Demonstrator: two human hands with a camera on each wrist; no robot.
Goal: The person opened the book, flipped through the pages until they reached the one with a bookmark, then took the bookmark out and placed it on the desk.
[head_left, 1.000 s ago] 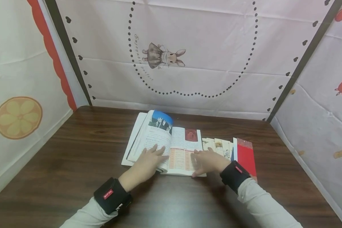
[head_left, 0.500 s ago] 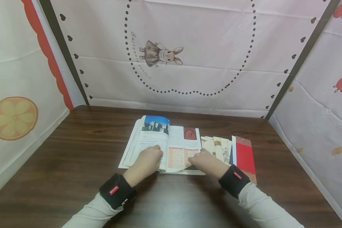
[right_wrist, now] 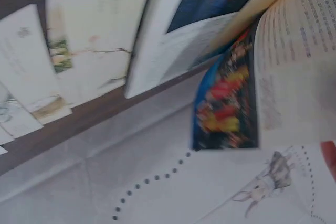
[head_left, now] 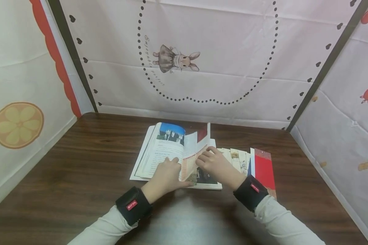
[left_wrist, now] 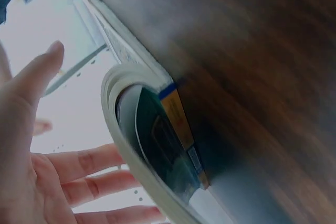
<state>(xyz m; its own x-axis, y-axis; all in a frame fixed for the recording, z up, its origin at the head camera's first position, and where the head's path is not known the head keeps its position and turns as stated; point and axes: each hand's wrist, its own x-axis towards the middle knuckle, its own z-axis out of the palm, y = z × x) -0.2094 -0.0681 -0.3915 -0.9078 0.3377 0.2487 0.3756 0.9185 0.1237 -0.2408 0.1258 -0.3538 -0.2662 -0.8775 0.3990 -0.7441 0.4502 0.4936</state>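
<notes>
An open book lies on the table, with a blue-topped photo on its left page. My left hand rests on the left-hand pages near the spine, its thumb spread to the right. Its fingers look straight behind the book's curved pages in the left wrist view. My right hand has curled fingers at the edge of a raised page and pinches it. That page bends upward in the right wrist view, showing a colourful picture. Its exact contact with the fingertips is hidden.
Several cream illustrated cards lie fanned to the book's right. A red-covered item lies beyond them. The brown wooden table is bordered by printed cloth walls.
My right hand has taken hold of the right-hand page and lifted it leftward, uncovering a dark photo beneath. My left hand has shifted slightly right, and its thumb has spread out.
</notes>
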